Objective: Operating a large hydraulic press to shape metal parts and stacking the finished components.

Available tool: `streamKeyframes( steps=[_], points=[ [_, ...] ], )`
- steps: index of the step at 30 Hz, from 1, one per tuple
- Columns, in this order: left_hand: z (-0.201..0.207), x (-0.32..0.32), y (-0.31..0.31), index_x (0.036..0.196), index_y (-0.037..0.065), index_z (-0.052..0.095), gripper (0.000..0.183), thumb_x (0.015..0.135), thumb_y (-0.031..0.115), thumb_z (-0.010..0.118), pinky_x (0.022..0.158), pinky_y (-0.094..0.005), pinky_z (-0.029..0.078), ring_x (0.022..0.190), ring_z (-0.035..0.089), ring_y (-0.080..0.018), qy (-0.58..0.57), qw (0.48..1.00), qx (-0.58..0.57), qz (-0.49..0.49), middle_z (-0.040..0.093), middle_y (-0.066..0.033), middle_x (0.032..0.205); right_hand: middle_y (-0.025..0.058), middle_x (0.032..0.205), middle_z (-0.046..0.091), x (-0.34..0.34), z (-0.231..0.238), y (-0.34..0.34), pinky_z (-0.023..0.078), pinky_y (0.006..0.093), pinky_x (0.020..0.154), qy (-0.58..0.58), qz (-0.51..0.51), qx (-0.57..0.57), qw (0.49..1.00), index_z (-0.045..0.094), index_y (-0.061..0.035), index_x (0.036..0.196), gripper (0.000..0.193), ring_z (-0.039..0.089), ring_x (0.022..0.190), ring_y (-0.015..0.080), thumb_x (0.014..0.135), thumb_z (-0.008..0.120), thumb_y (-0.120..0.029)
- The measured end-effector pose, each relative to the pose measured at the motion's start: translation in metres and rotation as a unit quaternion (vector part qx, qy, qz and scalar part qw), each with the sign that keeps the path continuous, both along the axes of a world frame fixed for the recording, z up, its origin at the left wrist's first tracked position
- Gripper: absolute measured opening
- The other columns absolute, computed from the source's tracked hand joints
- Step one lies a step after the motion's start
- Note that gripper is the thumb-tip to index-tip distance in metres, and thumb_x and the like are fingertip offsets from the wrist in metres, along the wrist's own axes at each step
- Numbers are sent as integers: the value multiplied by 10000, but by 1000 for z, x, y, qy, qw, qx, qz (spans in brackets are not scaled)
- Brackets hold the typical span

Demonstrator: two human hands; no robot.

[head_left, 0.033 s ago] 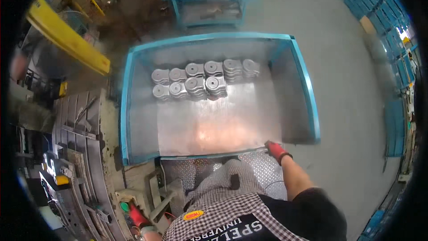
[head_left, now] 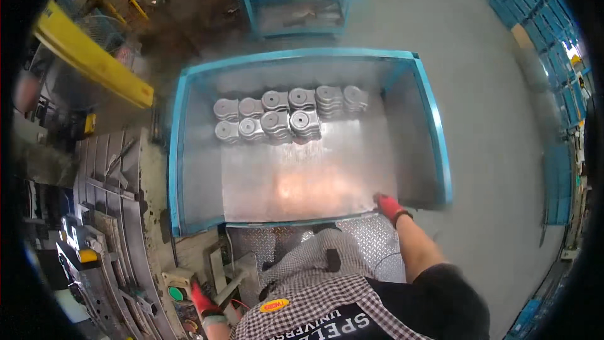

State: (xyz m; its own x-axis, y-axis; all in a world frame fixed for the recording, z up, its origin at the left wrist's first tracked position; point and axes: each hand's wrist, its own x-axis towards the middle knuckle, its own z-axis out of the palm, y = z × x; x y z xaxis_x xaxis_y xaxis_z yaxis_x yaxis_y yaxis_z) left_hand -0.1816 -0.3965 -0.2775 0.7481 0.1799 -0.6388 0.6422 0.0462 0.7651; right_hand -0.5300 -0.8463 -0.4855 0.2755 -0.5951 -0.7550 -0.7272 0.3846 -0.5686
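Observation:
At lower left, my left hand (head_left: 202,301), in a red glove, lies beside a control box with a green push button (head_left: 175,293). Its fingers look stretched along the box's right side, off the button, and nothing shows in them. My right hand (head_left: 390,206), gloved in red too, is at the near right corner of a large blue-rimmed metal bin (head_left: 352,186). Its dark fingertips reach over the bin's near edge; whether they grip it is not clear. Inside, toward the back, stand two rows of stacked round-ended silver metal parts (head_left: 304,121), away from both hands.
A machine bed (head_left: 113,164) with metal bars lies to the left, below a yellow beam (head_left: 94,56). Behind the bin stands a blue cart (head_left: 296,16). Blue crates (head_left: 535,6) are piled at the far right. Diamond-plate metal (head_left: 371,236) lies under me.
My left hand has come off the green button and shifted slightly right, uncovering it. My right hand has moved slightly up over the bin's edge. The stacked parts stay put.

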Motion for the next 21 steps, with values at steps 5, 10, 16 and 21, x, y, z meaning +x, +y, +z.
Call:
streamKeyframes(
  steps=[5,10,16,21],
  points=[
    [-128,7,-143,1214,78,436,425,874,333,459,797,-365,457,939,563,-222,66,921,-150,-354,520,-77,1151,85,1118,555,117,9,-124,427,331,708,-183,-29,-56,981,514,-77,1132,500,572,880,201,895,324,-474],
    [-202,1,-350,1230,46,410,395,892,246,452,863,-326,424,1013,530,-223,139,848,-154,-487,505,-84,1166,92,1157,525,142,-75,-221,415,326,727,-269,-239,40,932,444,-88,1202,532,561,926,221,893,312,-500],
    [-298,-44,-464,1252,44,387,412,904,257,440,896,-335,404,1052,504,-210,222,778,-291,-510,484,-91,1195,101,1176,505,131,-168,-303,416,381,805,-321,-328,-49,887,433,-74,1203,566,533,994,245,888,295,-524],
    [-340,-37,-451,1280,29,347,436,909,243,427,936,-318,367,1101,473,-202,177,756,-271,-570,459,-97,1230,112,1163,521,182,-175,-338,410,341,836,-273,-261,-126,917,460,-67,1197,582,513,1019,244,889,281,-527]
  ],
)
